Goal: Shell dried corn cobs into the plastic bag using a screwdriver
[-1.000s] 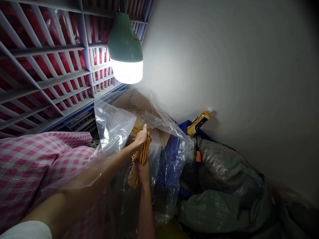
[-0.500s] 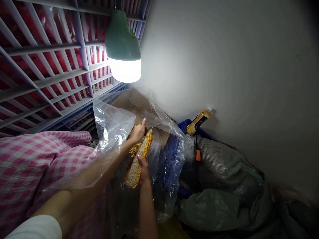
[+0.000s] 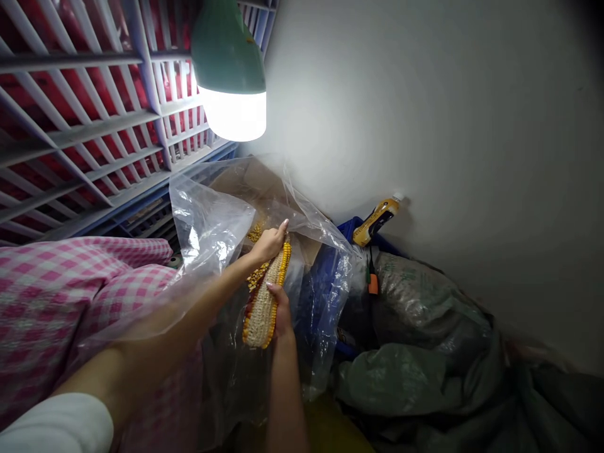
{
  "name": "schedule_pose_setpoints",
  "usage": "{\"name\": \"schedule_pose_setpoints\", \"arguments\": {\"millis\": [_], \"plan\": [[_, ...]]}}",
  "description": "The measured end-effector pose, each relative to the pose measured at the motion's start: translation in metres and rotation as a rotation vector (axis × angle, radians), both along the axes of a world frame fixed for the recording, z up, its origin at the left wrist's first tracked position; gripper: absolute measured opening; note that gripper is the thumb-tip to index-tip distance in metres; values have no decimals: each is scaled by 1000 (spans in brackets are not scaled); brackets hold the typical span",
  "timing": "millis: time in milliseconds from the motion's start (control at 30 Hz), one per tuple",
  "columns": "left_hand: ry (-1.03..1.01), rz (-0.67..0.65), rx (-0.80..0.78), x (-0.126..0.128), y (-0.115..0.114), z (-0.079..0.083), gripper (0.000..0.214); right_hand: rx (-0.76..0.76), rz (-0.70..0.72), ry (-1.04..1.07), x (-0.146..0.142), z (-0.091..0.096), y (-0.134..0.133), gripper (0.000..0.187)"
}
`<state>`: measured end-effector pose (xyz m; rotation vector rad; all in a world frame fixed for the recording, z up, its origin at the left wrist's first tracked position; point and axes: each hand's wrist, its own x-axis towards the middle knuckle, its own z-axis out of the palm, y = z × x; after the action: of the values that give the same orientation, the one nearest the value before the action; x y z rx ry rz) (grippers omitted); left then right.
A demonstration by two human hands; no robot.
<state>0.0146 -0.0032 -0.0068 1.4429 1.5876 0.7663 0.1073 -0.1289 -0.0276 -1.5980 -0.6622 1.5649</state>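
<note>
A partly shelled corn cob (image 3: 265,301) slants upward over an open clear plastic bag (image 3: 202,220). Bare whitish core shows along its middle, with yellow kernels down the right edge and dark reddish ones on the left. My right hand (image 3: 282,308) wraps the cob's lower right side, thumb across the bare part. At the upper tip my left hand (image 3: 268,244) is closed against the cob, thumb pointing up; its fingertips are partly hidden. Loose corn kernels (image 3: 257,275) lie in the bag behind the cob.
A lit green lamp (image 3: 231,69) hangs above the bag. Slatted plastic crates (image 3: 80,132) rise at left, over pink checked cloth (image 3: 42,283). A yellow-labelled bottle (image 3: 376,221) leans by the white wall (image 3: 448,126). Dark green sacks (image 3: 419,302) lie at right.
My left hand has moved right and slightly up onto the cob's tip. The cob and my right hand have shifted slightly right. The whole view has tilted a little.
</note>
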Motion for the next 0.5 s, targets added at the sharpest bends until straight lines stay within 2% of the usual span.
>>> {"name": "schedule_pose_setpoints", "arguments": {"millis": [100,200,300,333,367,433,500], "plan": [[-94,11,-11,-8,5,-4,72,-70,34,33,3,14,3,35],[-253,67,-186,-5,1,-3,66,-69,-9,101,7,23,11,36],[-570,-130,-468,8,-14,4,59,49,-60,178,8,33,22,38],[-662,-195,-507,14,-20,7,54,93,-47,206,8,38,23,41],[-742,-194,-523,18,-25,9,49,138,-30,222,9,44,20,43],[-876,-91,-583,22,-30,11,41,217,-25,201,10,55,-1,46],[-990,55,-621,20,-26,12,35,284,-85,113,14,59,-43,44]]}}
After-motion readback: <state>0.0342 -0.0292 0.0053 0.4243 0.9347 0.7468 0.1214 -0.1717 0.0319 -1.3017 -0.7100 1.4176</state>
